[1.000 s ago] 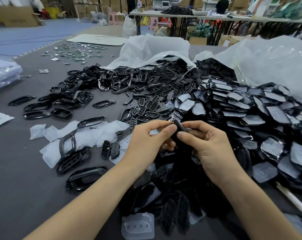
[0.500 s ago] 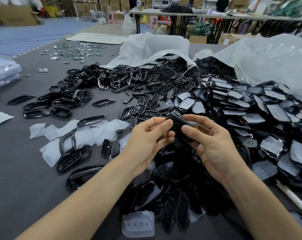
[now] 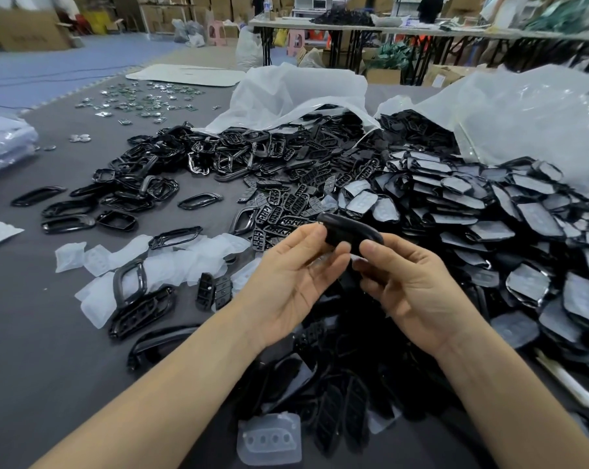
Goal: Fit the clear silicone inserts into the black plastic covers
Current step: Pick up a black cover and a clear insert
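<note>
Both hands hold one black plastic cover (image 3: 348, 231) above the table's middle. My left hand (image 3: 291, 282) is palm up and its fingertips pinch the cover's left end. My right hand (image 3: 411, 286) grips the right end, with the thumb on top. I cannot tell whether an insert sits inside the cover. Loose clear silicone inserts (image 3: 171, 262) lie to the left, and one clear insert (image 3: 269, 441) lies near the front edge. A heap of covers with inserts fitted (image 3: 489, 231) fills the right side.
Black frames and button grids (image 3: 245, 164) spill from an open white bag (image 3: 296, 93) at the back. A second plastic bag (image 3: 529, 116) lies at the back right. More black parts (image 3: 337, 394) lie under my wrists. Small shiny pieces (image 3: 140, 99) are scattered far left.
Both hands have lifted the cover and rolled palm up. The fingers have loosened, so more of the cover shows between the fingertips.
</note>
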